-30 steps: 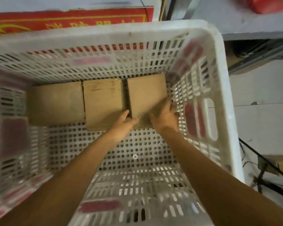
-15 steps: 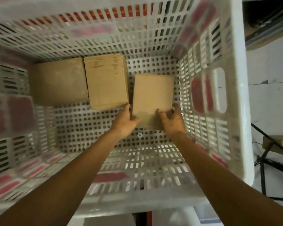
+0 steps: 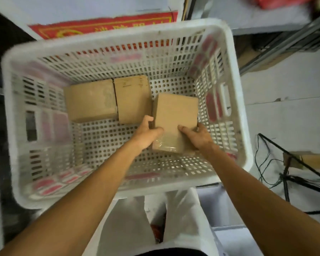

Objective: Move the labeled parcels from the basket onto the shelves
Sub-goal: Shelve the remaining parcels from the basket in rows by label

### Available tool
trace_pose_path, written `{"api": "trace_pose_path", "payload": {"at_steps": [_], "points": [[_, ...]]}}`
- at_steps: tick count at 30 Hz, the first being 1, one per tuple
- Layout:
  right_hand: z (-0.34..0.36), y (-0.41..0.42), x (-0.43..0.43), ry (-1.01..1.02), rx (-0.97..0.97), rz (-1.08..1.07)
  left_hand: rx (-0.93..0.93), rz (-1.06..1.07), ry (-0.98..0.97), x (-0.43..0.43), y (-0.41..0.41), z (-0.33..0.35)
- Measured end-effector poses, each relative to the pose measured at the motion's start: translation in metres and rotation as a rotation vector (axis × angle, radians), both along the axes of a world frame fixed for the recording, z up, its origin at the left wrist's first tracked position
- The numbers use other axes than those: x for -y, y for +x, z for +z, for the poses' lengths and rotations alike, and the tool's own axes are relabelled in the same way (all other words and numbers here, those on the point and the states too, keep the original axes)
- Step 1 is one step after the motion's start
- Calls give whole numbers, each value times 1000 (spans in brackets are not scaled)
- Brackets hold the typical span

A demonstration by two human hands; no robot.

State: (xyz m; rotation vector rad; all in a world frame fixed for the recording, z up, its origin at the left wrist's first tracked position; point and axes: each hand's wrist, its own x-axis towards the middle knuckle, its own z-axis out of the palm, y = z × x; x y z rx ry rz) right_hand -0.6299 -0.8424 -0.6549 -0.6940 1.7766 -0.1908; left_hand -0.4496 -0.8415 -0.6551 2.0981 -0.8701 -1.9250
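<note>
Drawn back from the far wall since a second earlier, when it lay in line with the other two, the plain brown cardboard parcel [image 3: 175, 115] had come toward the person and turned slightly, so that its left side face showed.

From the head camera, the left hand [image 3: 146, 134] gripped the parcel's near left edge, thumb on the top face and fingers curled against the side. The right hand [image 3: 198, 136] gripped the near right edge, thumb likewise on top. Both hands were closed round the parcel, which sat between them over the right half of the white perforated plastic basket [image 3: 118, 34]; clear tape glinted at its near end.

Two more cartons lay on the basket floor at the far side: the wide brown cardboard box [image 3: 91, 100] to the left, and the middle brown cardboard box [image 3: 132, 97] touching it and just beside the held parcel's far left corner. The basket's right wall stood near the right hand.

Behind the basket lay a red banner with yellow lettering [image 3: 103, 27]. To the right were a grey metal shelf frame [image 3: 284, 45] and, lower down, black cables [image 3: 262, 163] on the pale floor.
</note>
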Motion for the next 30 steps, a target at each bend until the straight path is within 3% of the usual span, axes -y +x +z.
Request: {"api": "trace_pose_path", "payload": {"at_steps": [4, 10, 19, 26, 30], "points": [[59, 21, -1, -155, 29, -43, 8, 19, -146, 12, 25, 57], [136, 83, 25, -335, 15, 186, -36, 153, -163, 0, 99, 131], [233, 196, 53, -640, 64, 503, -46, 377, -353, -30, 206, 208], [293, 274, 72, -749, 375, 588, -2, 703, -734, -44, 269, 282], [322, 308, 69, -793, 527, 674, 107, 774, -846, -70, 286, 323]]}}
